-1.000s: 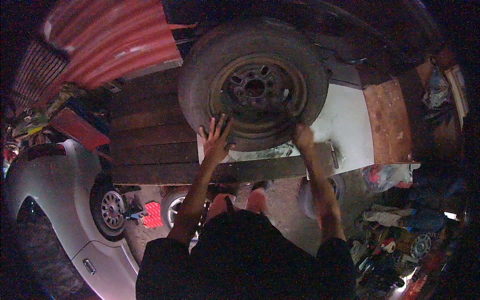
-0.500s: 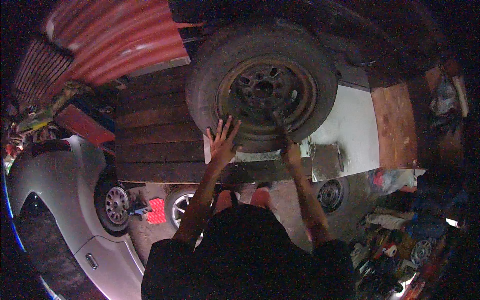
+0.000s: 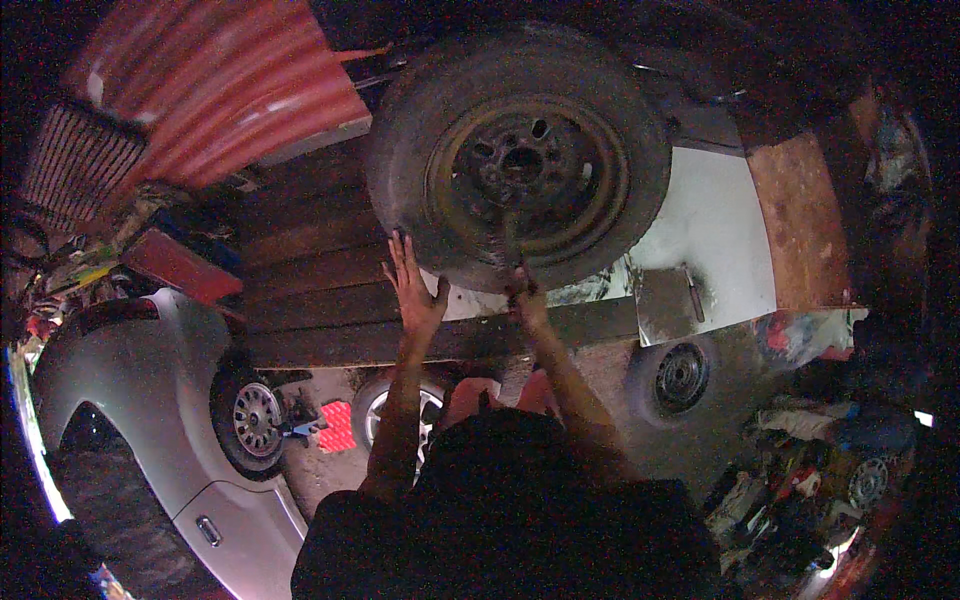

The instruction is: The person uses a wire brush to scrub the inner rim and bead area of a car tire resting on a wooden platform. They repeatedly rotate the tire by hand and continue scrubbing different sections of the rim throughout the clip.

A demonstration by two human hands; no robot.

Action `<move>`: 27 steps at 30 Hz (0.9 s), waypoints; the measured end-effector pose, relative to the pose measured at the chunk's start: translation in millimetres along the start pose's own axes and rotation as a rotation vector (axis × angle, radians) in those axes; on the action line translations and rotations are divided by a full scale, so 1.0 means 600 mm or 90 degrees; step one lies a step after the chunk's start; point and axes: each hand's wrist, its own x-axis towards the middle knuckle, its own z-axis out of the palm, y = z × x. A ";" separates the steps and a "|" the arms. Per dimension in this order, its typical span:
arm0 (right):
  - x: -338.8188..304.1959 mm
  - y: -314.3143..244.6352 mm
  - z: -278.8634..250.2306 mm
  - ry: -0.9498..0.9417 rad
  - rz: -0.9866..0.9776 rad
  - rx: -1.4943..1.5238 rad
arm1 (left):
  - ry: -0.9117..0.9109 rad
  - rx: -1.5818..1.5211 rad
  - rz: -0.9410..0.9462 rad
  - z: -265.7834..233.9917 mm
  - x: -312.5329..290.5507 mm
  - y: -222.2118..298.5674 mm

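A large dusty tyre (image 3: 410, 130) on a steel rim (image 3: 440, 165) takes up the middle of the view, over a wooden plank table (image 3: 310, 315). Against the tyre's lower left edge lies my left hand (image 3: 416, 295), its fingers stretched out and holding nothing. Closed round the lower end of a slim dark hand tool (image 3: 511, 235) is my right hand (image 3: 527, 298), at the near edge of the wheel. The tool reaches over the sidewall onto the lower part of the rim; its exact kind is too dark to tell.
A stained white board (image 3: 715, 230) bears a thin tool (image 3: 694, 292) right of the tyre. Red corrugated sheet (image 3: 230, 80) stands at far left. Below are a silver car body (image 3: 170, 380), a wheel on the floor (image 3: 680, 372) and clutter (image 3: 800, 480) at right.
My right hand and its tool have moved left along the wheel's lower side. My left hand has shifted slightly left on the tyre's edge. The whole view has tilted a little.
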 end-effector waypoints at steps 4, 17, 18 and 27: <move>0.049 -0.038 -0.155 0.175 -0.312 -0.440 | -0.076 -0.003 -0.026 0.008 -0.004 0.025; 0.084 -0.029 -0.211 0.245 -0.542 -0.795 | -0.202 0.104 -0.043 0.033 -0.054 0.046; 0.108 -0.008 -0.241 0.255 -0.621 -0.739 | -0.220 0.072 -0.034 0.041 -0.044 0.070; 0.012 -0.086 -0.165 0.193 -0.384 -0.776 | -0.242 0.055 -0.055 0.022 -0.093 0.032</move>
